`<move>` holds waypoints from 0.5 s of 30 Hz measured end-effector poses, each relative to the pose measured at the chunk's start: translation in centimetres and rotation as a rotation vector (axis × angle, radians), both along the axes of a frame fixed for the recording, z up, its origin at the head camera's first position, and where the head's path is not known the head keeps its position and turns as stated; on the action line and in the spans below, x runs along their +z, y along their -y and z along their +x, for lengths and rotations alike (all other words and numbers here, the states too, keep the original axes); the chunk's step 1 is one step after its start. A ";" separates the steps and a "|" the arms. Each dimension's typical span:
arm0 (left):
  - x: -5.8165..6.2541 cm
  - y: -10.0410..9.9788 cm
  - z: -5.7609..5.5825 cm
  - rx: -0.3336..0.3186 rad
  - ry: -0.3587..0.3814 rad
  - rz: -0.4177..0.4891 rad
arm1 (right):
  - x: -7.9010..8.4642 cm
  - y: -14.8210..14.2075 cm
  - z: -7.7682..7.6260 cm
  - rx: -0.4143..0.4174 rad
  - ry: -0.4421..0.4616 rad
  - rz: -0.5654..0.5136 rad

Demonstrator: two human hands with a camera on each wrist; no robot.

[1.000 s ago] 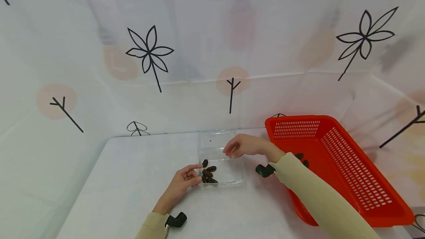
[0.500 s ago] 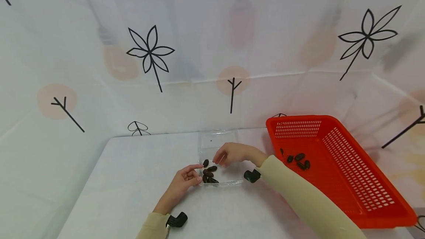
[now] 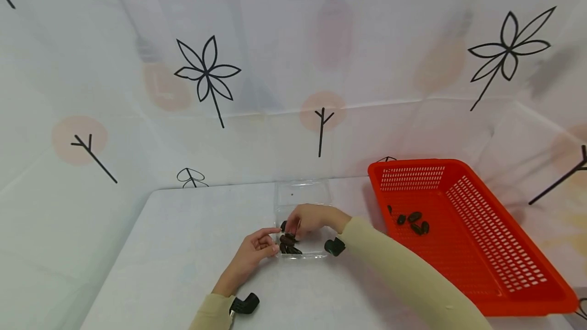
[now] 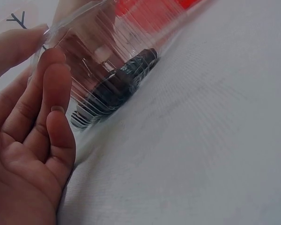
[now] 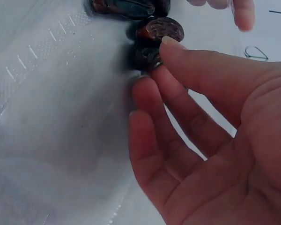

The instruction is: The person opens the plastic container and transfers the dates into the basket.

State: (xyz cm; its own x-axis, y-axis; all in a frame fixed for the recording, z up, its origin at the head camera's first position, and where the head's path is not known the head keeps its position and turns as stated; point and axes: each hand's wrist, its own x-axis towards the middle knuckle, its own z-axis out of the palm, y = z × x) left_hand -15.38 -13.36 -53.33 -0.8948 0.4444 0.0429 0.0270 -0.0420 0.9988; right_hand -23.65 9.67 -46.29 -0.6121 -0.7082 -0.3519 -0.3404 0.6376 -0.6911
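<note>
A clear plastic box [image 3: 317, 254], its lid [image 3: 302, 192] folded back, holds several dark brown dates [image 3: 290, 249] along its left side. In the right wrist view their skins look glossy and wrinkled. My right hand [image 3: 312, 218] reaches into the box; thumb and fingertips pinch a date [image 5: 145, 55], with another date [image 5: 161, 29] just beyond it. My left hand [image 3: 254, 246] stays at the box's left side. Its fingers [image 4: 58, 89] are curled and grip the rim in the left wrist view. The right hand partly covers the dates in the head view.
A red plastic basket [image 3: 458, 264] with perforated sides stands to the right, with several dates [image 3: 415, 216] on its bottom. White cloth [image 3: 183, 248] covers the table. A patterned white sheet [image 3: 266, 75] hangs behind.
My right hand has moved left and down from the box's right side onto the dates and pinches one. The arm has uncovered more dates in the basket. My left hand has kept its place.
</note>
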 end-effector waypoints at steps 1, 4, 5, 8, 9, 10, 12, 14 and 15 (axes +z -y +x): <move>0.0 0.0 0.0 -0.001 -0.001 0.002 | 0.0 0.2 0.0 0.000 -0.017 0.012; 0.0 0.0 0.0 0.001 -0.003 0.000 | 0.1 0.8 0.2 -0.010 -0.058 0.042; 0.0 0.0 0.1 0.003 -0.002 -0.001 | 0.2 1.0 0.3 -0.014 -0.070 0.049; 0.1 0.0 0.1 0.004 0.000 0.000 | 0.2 1.4 0.5 -0.028 -0.096 0.075; 0.1 0.0 0.1 0.004 0.002 0.003 | 0.2 1.5 0.6 -0.033 -0.103 0.080; 0.0 0.0 0.1 0.003 0.002 0.006 | 0.2 1.6 0.6 -0.036 -0.107 0.084; 0.0 0.0 0.1 0.004 0.005 0.012 | 0.1 1.7 0.6 -0.038 -0.111 0.094; -0.1 0.0 0.1 0.004 0.010 0.019 | 0.1 1.7 0.7 -0.039 -0.106 0.093; -0.1 0.0 0.1 0.004 0.013 0.020 | 0.1 1.7 0.7 -0.035 -0.104 0.095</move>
